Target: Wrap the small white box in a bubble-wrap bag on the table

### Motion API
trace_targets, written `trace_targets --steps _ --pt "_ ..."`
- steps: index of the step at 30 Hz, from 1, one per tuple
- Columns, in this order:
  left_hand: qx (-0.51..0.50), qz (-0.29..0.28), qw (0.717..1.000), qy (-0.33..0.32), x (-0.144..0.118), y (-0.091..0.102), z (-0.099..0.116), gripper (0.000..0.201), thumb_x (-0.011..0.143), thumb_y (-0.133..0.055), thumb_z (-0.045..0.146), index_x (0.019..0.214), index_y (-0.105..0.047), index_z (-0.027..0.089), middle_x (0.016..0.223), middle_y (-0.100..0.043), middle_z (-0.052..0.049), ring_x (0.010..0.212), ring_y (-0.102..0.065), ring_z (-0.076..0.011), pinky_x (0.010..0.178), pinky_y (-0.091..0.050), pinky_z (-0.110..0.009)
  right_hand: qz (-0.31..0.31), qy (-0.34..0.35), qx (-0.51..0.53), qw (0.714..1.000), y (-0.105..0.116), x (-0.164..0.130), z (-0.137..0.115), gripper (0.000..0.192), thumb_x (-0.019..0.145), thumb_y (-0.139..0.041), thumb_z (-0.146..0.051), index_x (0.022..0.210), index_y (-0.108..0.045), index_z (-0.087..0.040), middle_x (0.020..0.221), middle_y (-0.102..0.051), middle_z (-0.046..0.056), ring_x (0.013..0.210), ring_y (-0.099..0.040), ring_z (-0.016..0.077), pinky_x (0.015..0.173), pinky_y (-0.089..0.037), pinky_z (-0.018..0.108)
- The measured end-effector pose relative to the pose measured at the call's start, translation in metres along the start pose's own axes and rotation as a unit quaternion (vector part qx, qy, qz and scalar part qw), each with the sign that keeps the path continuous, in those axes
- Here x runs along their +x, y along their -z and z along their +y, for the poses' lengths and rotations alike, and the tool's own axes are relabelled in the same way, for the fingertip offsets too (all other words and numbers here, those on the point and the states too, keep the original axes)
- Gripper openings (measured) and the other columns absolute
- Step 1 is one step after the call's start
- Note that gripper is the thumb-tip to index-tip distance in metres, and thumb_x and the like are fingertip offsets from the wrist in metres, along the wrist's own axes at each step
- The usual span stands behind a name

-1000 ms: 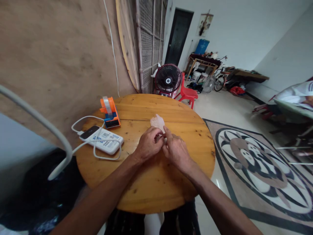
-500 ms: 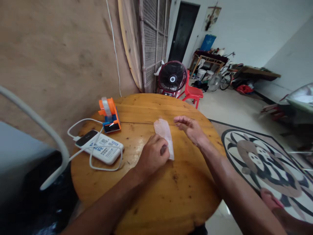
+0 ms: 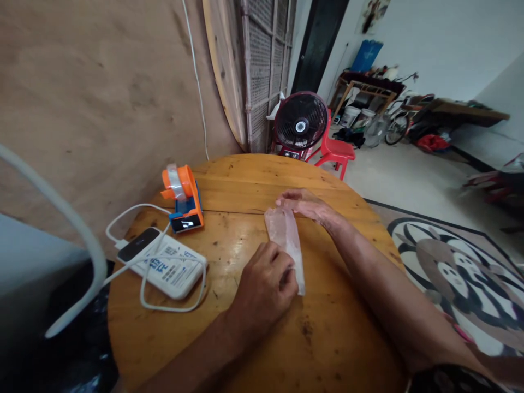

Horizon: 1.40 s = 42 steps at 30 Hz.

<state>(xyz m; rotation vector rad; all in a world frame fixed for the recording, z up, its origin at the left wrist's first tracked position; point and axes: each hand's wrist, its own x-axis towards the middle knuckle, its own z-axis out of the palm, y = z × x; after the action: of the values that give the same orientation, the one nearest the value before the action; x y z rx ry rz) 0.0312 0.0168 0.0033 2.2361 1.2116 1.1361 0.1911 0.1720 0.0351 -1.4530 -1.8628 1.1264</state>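
A long, pale pink translucent strip (image 3: 286, 240), like thin plastic film, lies flat on the round wooden table (image 3: 245, 180). My left hand (image 3: 266, 289) presses its near end down with curled fingers. My right hand (image 3: 305, 204) is stretched out flat, palm down, with its fingers resting on the strip's far end. Neither hand lifts the strip off the wood.
An orange and blue tape dispenser (image 3: 183, 197) stands at the table's left. A white power bank with a phone and a looped white cable (image 3: 164, 265) lies nearer. Beyond the table stand a dark fan (image 3: 301, 126) and a red chair (image 3: 339, 152).
The hands, together at the strip's near end a second ago, have separated. The right hand slid out to the far end, and the strip now lies stretched flat. The camera leaned closer.
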Motion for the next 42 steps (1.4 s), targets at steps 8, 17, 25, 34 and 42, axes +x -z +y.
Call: trace_targets --steps 8,17,25,34,42 --pt "0.067 0.022 0.997 -0.037 0.000 0.005 0.001 0.008 0.078 -0.056 0.011 0.078 -0.061 0.018 0.115 -0.060 -0.011 0.107 -0.052 -0.0260 0.091 -0.047 -0.043 -0.002 -0.002 0.104 0.995 -0.003 0.004 0.004 0.019 0.061 -0.072 -0.033 0.063 -0.061 -0.017 0.056 -0.054 -0.004 0.052 -0.042 0.0079 0.052 -0.033 0.022" --pt "0.102 -0.022 0.991 -0.084 0.005 0.006 -0.003 0.012 0.075 -0.054 0.010 0.081 -0.059 0.019 0.137 -0.056 -0.008 0.135 -0.039 -0.0296 0.108 -0.036 -0.049 0.042 -0.005 0.169 0.985 -0.007 0.000 0.007 0.021 0.066 -0.071 -0.033 0.064 -0.058 -0.017 0.057 -0.054 -0.004 0.051 -0.040 0.0071 0.049 -0.032 0.021" --pt "0.099 -0.038 0.993 -0.058 0.006 0.006 0.000 0.014 0.074 -0.052 0.012 0.086 -0.056 0.018 0.123 -0.063 -0.013 0.122 -0.049 -0.0317 0.102 -0.041 -0.049 0.045 -0.021 0.242 0.969 -0.011 0.003 0.010 0.021 0.069 -0.072 -0.032 0.067 -0.057 -0.018 0.063 -0.063 -0.002 0.053 -0.052 0.0091 0.053 -0.039 0.022" --pt "0.078 -0.037 0.995 -0.038 0.005 0.006 0.001 0.014 0.074 -0.052 0.011 0.086 -0.055 0.018 0.116 -0.064 -0.012 0.112 -0.051 -0.0303 0.095 -0.044 -0.048 -0.003 -0.067 0.269 0.961 -0.005 0.008 0.017 0.016 0.078 -0.068 -0.030 0.075 -0.058 -0.018 0.070 -0.070 0.003 0.053 -0.058 0.0100 0.051 -0.043 0.021" --pt "0.067 -0.036 0.997 -0.034 0.006 0.006 0.001 0.013 0.075 -0.051 0.012 0.085 -0.054 0.018 0.112 -0.063 -0.012 0.108 -0.051 -0.0296 0.093 -0.044 -0.048 -0.066 -0.067 0.267 0.959 0.002 0.000 0.008 0.028 0.079 -0.067 -0.044 0.080 -0.059 -0.017 0.069 -0.064 0.001 0.057 -0.057 0.0106 0.053 -0.044 0.021"
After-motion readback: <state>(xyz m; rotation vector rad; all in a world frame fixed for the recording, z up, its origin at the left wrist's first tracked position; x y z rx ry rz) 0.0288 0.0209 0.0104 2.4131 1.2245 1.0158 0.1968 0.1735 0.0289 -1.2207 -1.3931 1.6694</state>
